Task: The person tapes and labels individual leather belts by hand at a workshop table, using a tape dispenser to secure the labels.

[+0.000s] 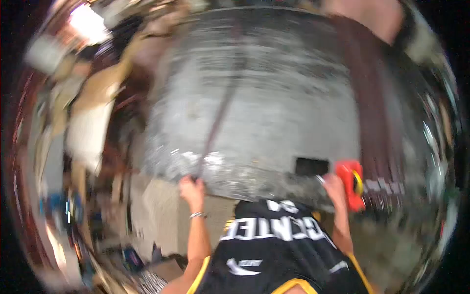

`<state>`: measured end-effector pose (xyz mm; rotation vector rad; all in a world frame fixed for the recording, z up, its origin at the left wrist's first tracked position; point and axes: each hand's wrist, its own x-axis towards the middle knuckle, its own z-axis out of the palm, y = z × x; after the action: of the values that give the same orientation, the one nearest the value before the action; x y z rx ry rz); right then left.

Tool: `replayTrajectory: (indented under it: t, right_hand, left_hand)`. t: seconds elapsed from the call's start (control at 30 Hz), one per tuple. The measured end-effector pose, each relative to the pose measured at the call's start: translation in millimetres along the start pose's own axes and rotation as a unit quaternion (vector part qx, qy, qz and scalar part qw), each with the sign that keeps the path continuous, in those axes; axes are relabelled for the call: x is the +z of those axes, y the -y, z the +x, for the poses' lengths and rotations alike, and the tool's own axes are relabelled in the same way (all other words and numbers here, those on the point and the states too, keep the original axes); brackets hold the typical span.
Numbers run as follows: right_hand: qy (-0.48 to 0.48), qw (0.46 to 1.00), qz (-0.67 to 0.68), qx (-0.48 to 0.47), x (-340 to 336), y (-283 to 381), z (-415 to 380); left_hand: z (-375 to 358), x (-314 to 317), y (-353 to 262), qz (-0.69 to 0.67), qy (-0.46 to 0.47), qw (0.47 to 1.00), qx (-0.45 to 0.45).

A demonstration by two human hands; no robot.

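Note:
Closed at the table's near edge, my left hand [192, 190] pinches the near end of a long, narrow dark strip [223, 110]. The strip runs away from me, slightly bent, across the grey tabletop [293, 112]. My right hand [334, 187] is closed at the near right of the table, with a small pale, shiny tip [320, 180] showing at its fingers; motion blur keeps me from telling what it is. Right beside that hand is a red tool with a yellow disc [350, 183]. A flat black rectangle [312, 166] lies just beyond my right fingers.
A wide dark maroon band of material [367, 98] stretches along the table's right side. At the far right edge, part of another person [374, 17] shows, blurred. Pale boards or sheets [93, 117] stand to the left, with clutter on the floor at lower left.

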<state>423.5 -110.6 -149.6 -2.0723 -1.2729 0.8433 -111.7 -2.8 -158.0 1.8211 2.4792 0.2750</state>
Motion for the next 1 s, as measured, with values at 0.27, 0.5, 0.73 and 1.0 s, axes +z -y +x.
replayTrajectory:
  t: [0.27,0.5,0.73,1.0]
  right_hand:
    - [0.139,0.953,0.137,0.232,1,-30,27]
    - [0.166,0.959,0.105,0.205,-9,-6,22]
    - [0.226,0.962,0.153,0.011,-11,0,26]
    - [0.166,0.926,0.262,0.216,-33,28,-7]
  left_hand:
    - [-6,7,-3,-0.064,-0.034,0.985,-0.156]
    - [-5,-8,-7,-0.123,-0.004,0.983,-0.138]
    - [-1,-49,-18,-0.209,0.042,0.970,-0.116]
    - [-14,-73,-48,-0.506,0.248,0.811,-0.155]
